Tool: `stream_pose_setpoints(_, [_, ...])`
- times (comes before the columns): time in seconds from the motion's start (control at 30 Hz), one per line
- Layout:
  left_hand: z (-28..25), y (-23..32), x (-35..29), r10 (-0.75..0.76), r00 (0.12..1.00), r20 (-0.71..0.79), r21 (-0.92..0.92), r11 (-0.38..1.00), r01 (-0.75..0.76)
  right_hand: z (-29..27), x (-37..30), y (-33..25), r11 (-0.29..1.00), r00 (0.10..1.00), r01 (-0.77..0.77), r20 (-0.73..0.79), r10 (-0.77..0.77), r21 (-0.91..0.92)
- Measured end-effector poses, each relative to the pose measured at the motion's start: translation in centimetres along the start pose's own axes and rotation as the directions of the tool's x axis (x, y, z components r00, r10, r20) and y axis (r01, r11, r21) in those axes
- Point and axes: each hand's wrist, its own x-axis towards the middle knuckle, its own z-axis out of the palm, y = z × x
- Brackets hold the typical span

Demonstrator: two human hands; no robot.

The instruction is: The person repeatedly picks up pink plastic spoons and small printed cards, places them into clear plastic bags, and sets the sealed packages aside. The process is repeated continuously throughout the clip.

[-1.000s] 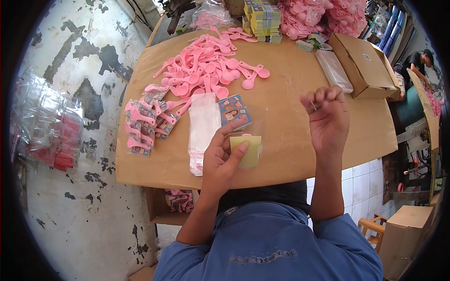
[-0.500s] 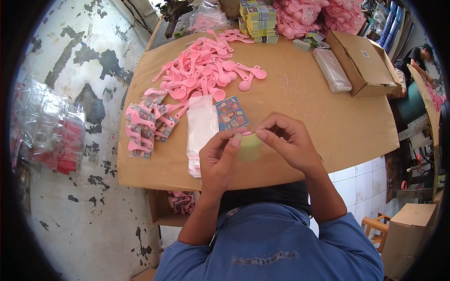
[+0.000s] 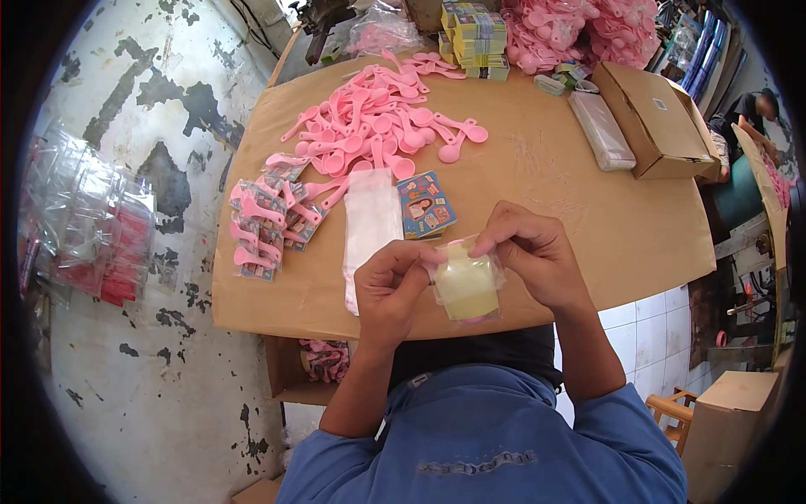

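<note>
Between my hands, over the table's near edge, is a small clear plastic bag (image 3: 468, 290) with a pale yellow-green card inside. Bits of pink show at the bag's top and bottom edges. My left hand (image 3: 393, 290) pinches its upper left corner, and my right hand (image 3: 537, 256) pinches the upper right. Just beyond lies a stack of blue printed cards (image 3: 426, 205). Left of these rests a pile of empty clear bags (image 3: 370, 223), partly behind my left hand. Filled bags with pink spoons and cards (image 3: 260, 223) lie farther left.
A heap of loose pink measuring spoons (image 3: 369, 122) covers the far left of the table (image 3: 537, 193). Bundled card stacks (image 3: 476, 42) and bags of pink spoons (image 3: 554, 29) stand behind. A cardboard box (image 3: 651, 122) is at the far right; another person (image 3: 747, 118) sits beyond.
The bag with the yellow-green card has tipped so its broad face now shows, and it hangs lower. Both hands still hold its upper edge. The view has shifted slightly.
</note>
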Motion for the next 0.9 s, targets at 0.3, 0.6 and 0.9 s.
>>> stream_pose_setpoints(0.3, [-0.2,0.7,0.3,-0.049,0.989,-0.138,0.089,0.994,0.062,0.4,1.1,-0.5,0.982,0.991,0.113,0.093,-0.099,-0.154])
stream_pose_setpoints(0.6, [-0.1,2.3,-0.3,-0.193,0.978,0.083,0.075,0.979,0.187,1.5,0.7,-1.9,0.989,0.999,0.052,0.014,-0.050,-0.139])
stream_pose_setpoints(0.9, [-6.4,7.1,0.2,0.629,0.764,0.145,0.775,0.408,-0.483,-6.3,-1.5,-4.1,0.948,0.970,0.121,-0.167,-0.175,-0.295])
